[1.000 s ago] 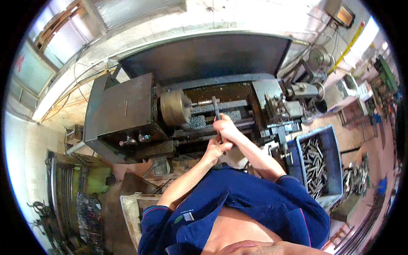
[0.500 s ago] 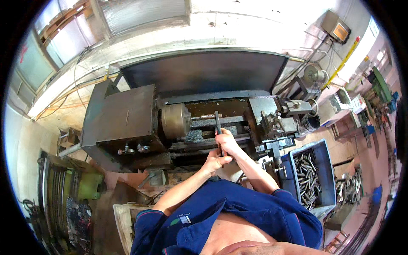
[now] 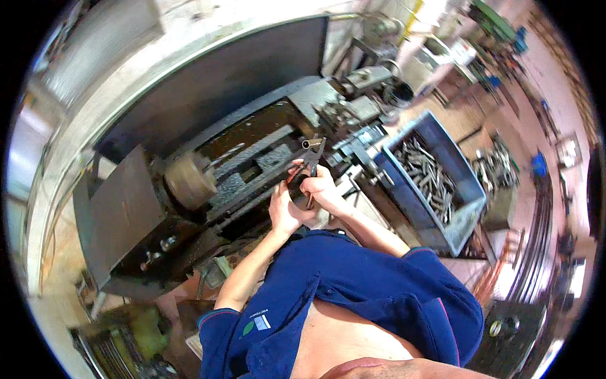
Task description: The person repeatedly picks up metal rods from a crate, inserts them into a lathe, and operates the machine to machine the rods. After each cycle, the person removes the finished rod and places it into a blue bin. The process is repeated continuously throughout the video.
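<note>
Our right hand (image 3: 320,187) is wrapped around the handles of the dark steel pliers with red-orange grips (image 3: 312,156). Our left hand (image 3: 287,213) sits just left and near of it, against or right beside the grips; fingers partly hidden, so we can't tell whether it's gripping.

Short hollow metal tube (image 3: 314,144) is at the pliers' jaws, off the far end of our hands, above the near side of the dark lathe bed. Its round bore end faces left. Brass-coloured cylindrical chuck (image 3: 189,180) is well apart, to the left. Blue rectangular plastic bin (image 3: 467,230), with loose grey metal pieces (image 3: 426,174) inside, is to our right.

Handling, our judgement: squeeze firm and even. Round stock likes to roll in flat jaws, so seat it deep and square; too much force could mark or oval the wall. Left hand best used as support at the grips, clear of the pinch. Treat the tube as possibly hot and sharp-edged: no bare fingers on it. Sleeves and forearms well away from the chuck; can't tell if it's turning.
</note>
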A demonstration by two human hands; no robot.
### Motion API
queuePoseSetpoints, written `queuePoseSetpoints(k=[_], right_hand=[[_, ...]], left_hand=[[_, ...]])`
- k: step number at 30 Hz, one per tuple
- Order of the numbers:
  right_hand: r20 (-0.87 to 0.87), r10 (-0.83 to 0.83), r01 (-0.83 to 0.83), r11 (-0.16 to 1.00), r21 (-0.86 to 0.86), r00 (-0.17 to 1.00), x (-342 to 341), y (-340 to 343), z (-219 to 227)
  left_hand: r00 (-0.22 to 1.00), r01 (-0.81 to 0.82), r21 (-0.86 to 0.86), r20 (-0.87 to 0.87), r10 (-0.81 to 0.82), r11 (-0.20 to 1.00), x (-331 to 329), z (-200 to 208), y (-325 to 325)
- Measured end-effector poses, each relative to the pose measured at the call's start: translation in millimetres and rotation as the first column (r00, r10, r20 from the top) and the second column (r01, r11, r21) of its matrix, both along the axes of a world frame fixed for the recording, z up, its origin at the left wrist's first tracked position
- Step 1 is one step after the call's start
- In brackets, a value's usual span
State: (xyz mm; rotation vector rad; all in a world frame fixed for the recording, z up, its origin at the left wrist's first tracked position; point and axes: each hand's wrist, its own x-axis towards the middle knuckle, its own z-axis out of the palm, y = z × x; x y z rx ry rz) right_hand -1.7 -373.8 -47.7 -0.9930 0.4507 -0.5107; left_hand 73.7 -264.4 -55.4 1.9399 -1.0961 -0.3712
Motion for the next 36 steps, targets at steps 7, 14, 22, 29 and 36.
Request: queuePoseSetpoints(k=[7,14,22,29,36], right_hand=[[0.071,-0.252,0.257,0.963,-0.076,0.965,-47.5,17.7,-2.9],[0.098,-0.386,0.397,0.899,-0.182,0.917,-103.8,33.5,0.1],[-0.080,-0.468,0.475,0.865,0.164,0.880,-174.3,24.3,-4.2],[0.066,-0.627,0.554,0.728,0.402,0.776,-279.7,-28.1,-12.3],[-0.021,-0.657,0.607,0.684,0.403,0.754,-339.4,-72.0,-19.2]], left_hand=[[0.971,0.183,-0.061,0.170,-0.170,0.981,-37.8,-9.6,-1.1],[0.934,0.342,-0.114,0.150,-0.324,0.933,-76.9,-22.1,4.4],[0.819,0.573,0.046,0.002,-0.574,0.818,-106.0,23.1,-5.1],[0.882,0.296,0.004,-0.385,-0.271,0.955,-115.7,8.1,-1.7],[0.973,-0.002,0.273,-0.222,0.065,0.962,-121.6,-39.6,79.0]])
